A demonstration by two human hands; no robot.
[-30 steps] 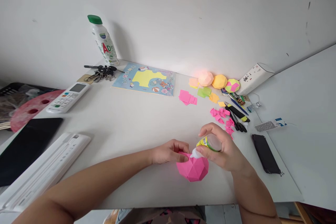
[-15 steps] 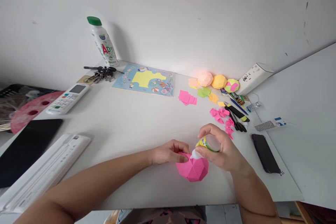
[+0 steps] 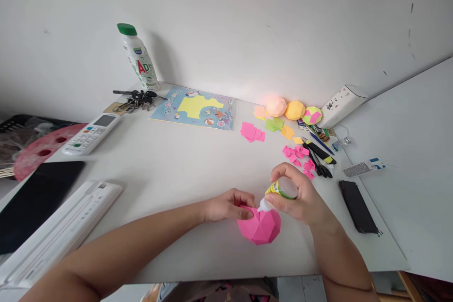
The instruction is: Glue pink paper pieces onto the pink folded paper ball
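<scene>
A pink folded paper ball (image 3: 261, 228) rests on the white table (image 3: 177, 170) near its front edge. My left hand (image 3: 228, 205) pinches the ball's upper left edge, fingers closed on the paper. My right hand (image 3: 300, 200) is wrapped round a small glue bottle (image 3: 283, 189) with a yellow-green label. The bottle is tilted, and its white nozzle (image 3: 264, 205) points down at the top of the ball. Small folded pink paper pieces (image 3: 299, 155) lie just behind my right hand.
At the back: a green-capped bottle (image 3: 138, 56), keys (image 3: 136, 98), a picture sheet (image 3: 194, 106), pink squares (image 3: 252, 131) and three paper balls (image 3: 294, 110). Left: a remote (image 3: 91, 133), a dark tablet (image 3: 33, 198), a white device (image 3: 60, 229). Right: scissors and pens (image 3: 320, 155), a black case (image 3: 357, 206).
My right hand and the glue bottle have shifted slightly up and to the right. The left hand and the pink ball stay put.
</scene>
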